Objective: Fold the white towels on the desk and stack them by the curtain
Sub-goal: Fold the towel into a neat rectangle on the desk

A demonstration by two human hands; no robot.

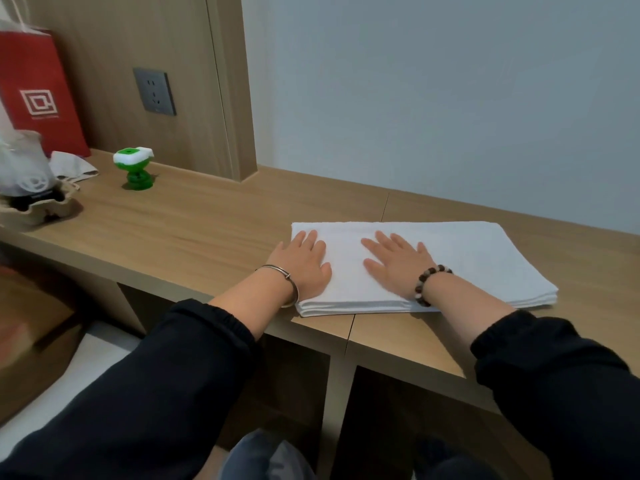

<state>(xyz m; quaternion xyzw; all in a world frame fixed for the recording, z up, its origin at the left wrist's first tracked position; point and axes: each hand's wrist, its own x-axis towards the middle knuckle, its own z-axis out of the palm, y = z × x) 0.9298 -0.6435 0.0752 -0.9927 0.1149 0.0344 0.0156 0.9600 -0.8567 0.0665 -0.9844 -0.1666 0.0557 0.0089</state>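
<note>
A pale blue-grey wall (pixel 450 98) fills the background behind a long wooden counter (pixel 194 223) that runs from the left edge to the right, with dark open compartments beneath it. A wood-grain panel (pixel 114 46) rises at the back left and carries a dark wall socket (pixel 154 91). On the right half of the counter lies a white towel (pixel 485 261), folded into a flat rectangle of several layers, its near edge lined up close to the counter's front edge and its layered ends showing at the near corners. Two arms in dark sleeves reach in from below. The left hand (pixel 304 263) lies flat, fingers straight and spread, pressing on the towel's left end, with a thin metal bangle (pixel 284 277) on the wrist. The right hand (pixel 393 259) lies flat in the same way on the middle of the towel, just beside the left one but apart from it, with a beaded bracelet (pixel 427 282) on its wrist. At the far left stands a red paper bag (pixel 38 95), in front of it a clear plastic bag (pixel 20 161) on a cardboard tray (pixel 38 206). A small green and white object (pixel 134 168) stands near the panel.
</note>
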